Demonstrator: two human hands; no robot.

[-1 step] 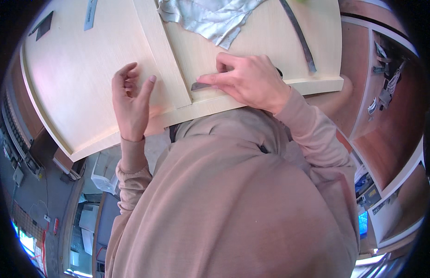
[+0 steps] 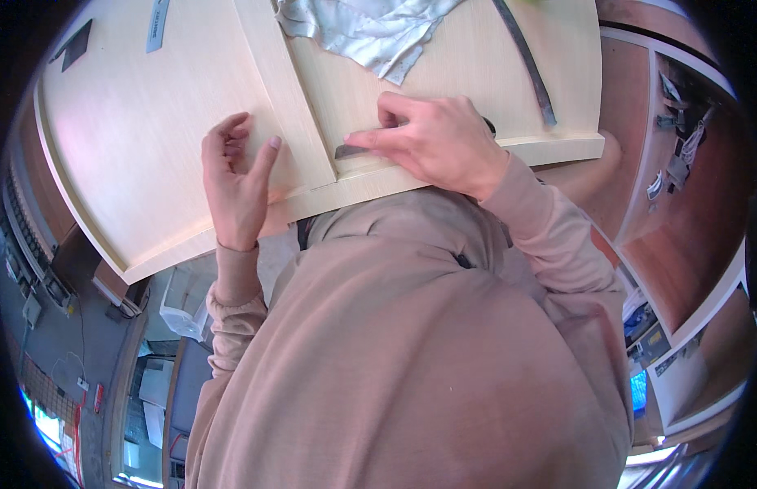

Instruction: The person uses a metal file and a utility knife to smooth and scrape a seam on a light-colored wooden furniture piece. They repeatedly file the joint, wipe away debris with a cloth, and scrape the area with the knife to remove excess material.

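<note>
A pale wooden panel (image 2: 142, 138) lies in front of me, with a raised wooden strip (image 2: 284, 90) running across it from the far side to the near edge. My left hand (image 2: 236, 183) rests on the panel just left of that strip. Its fingers are loosely curled, the thumb is apart, and it holds nothing. My right hand (image 2: 439, 143) is on the other side of the strip, near the panel's front edge. It pinches a thin dark metal blade (image 2: 351, 151) whose tip points at the corner where the strip meets the front rail.
A crumpled grey cloth (image 2: 370, 28) lies on the far part of the panel. A long dark bar (image 2: 529, 69) lies to its right. A grey-blue strip (image 2: 156, 24) and a small dark rectangle (image 2: 75, 45) lie far left. Reddish-brown cabinets (image 2: 680, 228) stand on the right.
</note>
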